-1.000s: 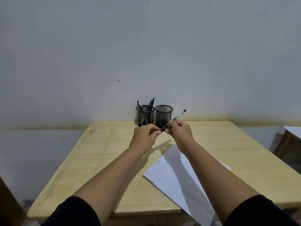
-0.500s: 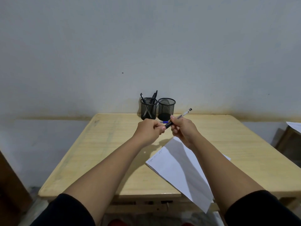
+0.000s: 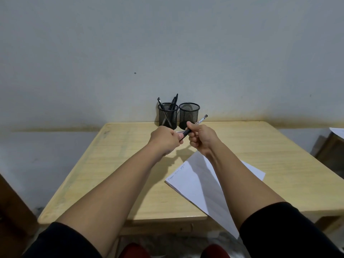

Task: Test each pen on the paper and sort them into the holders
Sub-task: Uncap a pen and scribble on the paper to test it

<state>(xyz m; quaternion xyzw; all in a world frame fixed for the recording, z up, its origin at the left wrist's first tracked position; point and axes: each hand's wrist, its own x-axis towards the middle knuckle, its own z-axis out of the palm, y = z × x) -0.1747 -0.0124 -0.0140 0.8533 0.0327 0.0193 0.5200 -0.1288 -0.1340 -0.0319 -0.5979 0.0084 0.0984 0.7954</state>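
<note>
I see both hands raised over the table point(image 3: 115, 164). The right hand point(image 3: 202, 139) grips a pen point(image 3: 200, 121) angled up toward the far right, while the left hand point(image 3: 164, 139) closes on its dark lower end. At the table's far edge stand two mesh holders: the left holder point(image 3: 168, 116) carries several pens, the right holder point(image 3: 189, 115) just beside it. A sheet of paper point(image 3: 195, 183) overhangs the near edge.

The hands have drawn slightly apart: the left hand point(image 3: 166, 139) now sits a little lower and left of the right hand point(image 3: 202, 137), a small gap open between them where the pen's point(image 3: 193, 126) dark grip shows. A thin grey piece now juts out from the left fist beside the grip. The blue bit seen half a second ago no longer shows
</note>
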